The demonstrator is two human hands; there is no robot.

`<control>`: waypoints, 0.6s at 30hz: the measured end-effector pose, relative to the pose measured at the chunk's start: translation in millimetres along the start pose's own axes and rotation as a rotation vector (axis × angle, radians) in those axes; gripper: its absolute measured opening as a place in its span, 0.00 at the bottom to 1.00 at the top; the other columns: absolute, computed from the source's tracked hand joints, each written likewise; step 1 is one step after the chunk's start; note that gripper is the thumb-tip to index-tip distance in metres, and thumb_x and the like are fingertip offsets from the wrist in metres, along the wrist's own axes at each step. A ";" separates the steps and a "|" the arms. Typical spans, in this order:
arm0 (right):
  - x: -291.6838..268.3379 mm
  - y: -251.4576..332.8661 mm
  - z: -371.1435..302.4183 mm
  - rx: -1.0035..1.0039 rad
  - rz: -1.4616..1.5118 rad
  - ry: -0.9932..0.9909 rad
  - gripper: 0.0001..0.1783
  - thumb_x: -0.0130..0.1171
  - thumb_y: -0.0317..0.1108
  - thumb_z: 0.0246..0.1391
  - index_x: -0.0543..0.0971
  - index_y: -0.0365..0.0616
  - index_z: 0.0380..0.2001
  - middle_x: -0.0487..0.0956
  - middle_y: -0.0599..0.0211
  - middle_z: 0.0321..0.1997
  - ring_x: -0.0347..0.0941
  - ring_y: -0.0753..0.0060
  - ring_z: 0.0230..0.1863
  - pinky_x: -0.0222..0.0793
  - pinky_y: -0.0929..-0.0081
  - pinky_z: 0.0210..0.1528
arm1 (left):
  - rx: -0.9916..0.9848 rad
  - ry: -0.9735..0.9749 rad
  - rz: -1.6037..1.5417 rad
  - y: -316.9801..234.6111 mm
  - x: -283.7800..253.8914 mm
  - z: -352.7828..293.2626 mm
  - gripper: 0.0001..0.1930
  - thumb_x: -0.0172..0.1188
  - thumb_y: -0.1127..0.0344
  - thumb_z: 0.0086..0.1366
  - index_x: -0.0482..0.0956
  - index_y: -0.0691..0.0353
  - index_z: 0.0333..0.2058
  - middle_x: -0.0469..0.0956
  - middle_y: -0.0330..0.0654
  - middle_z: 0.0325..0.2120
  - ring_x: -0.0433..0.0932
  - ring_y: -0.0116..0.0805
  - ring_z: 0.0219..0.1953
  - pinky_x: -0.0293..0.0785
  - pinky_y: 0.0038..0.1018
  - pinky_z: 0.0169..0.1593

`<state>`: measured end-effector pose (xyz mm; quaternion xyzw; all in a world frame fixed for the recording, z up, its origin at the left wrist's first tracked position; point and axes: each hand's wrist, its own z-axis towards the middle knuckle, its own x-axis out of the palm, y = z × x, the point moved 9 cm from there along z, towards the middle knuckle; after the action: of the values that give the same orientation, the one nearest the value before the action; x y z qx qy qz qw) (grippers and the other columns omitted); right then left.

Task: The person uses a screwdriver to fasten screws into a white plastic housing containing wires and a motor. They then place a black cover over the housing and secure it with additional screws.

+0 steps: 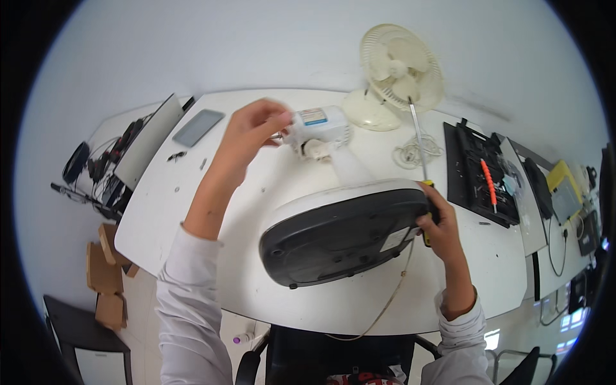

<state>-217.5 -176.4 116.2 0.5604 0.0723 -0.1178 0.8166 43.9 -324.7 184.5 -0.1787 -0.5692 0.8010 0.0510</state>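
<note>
A white table fan lies tipped on the table, its grille and blades off. Its motor housing (323, 126) points away to the left, and the black underside of the fan base (340, 237) faces me. My right hand (441, 224) grips the base's right end and also keeps hold of a long screwdriver (418, 138) with a yellow-and-black handle, its shaft pointing up. At the front of the motor, by the metal shaft (276, 136), is my left hand (253, 128). Its fingers are curled together and slightly blurred; what they pinch, if anything, is hidden.
Behind stands a cream fan (401, 67) with a coiled cord (417, 153). An open black tool case (484, 170) holding an orange-handled tool lies right. A grey phone (198, 128) and small parts lie left. A power cord (385, 308) hangs over the front edge by a chair.
</note>
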 end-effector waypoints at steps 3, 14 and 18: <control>1.1 4.5 -1.4 0.015 0.017 0.012 0.27 0.59 0.29 0.44 0.69 0.41 0.51 0.68 0.69 0.38 0.65 0.79 0.37 0.64 0.86 0.33 | 0.116 0.283 0.011 -41.5 76.3 49.0 0.12 0.56 0.58 0.58 0.73 0.60 0.34 0.75 0.37 0.31 0.74 0.25 0.36 0.69 0.23 0.39; 5.9 17.4 1.4 -0.097 0.013 0.055 0.27 0.60 0.28 0.45 0.70 0.44 0.51 0.68 0.64 0.38 0.66 0.70 0.41 0.63 0.78 0.46 | -0.021 0.477 -0.066 -57.6 160.5 81.3 0.08 0.52 0.61 0.61 0.71 0.57 0.35 0.75 0.39 0.34 0.75 0.28 0.38 0.70 0.27 0.44; 6.1 16.4 0.9 -0.044 0.030 0.059 0.27 0.60 0.29 0.45 0.70 0.44 0.51 0.67 0.64 0.39 0.66 0.70 0.41 0.63 0.78 0.46 | -0.111 0.484 -0.196 -49.2 159.8 76.2 0.06 0.48 0.63 0.63 0.68 0.58 0.34 0.73 0.41 0.36 0.76 0.32 0.38 0.74 0.28 0.41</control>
<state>-207.2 -172.3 129.7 0.5465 0.0906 -0.0874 0.8279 -137.1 -330.1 215.7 -0.3113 -0.5979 0.6939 0.2532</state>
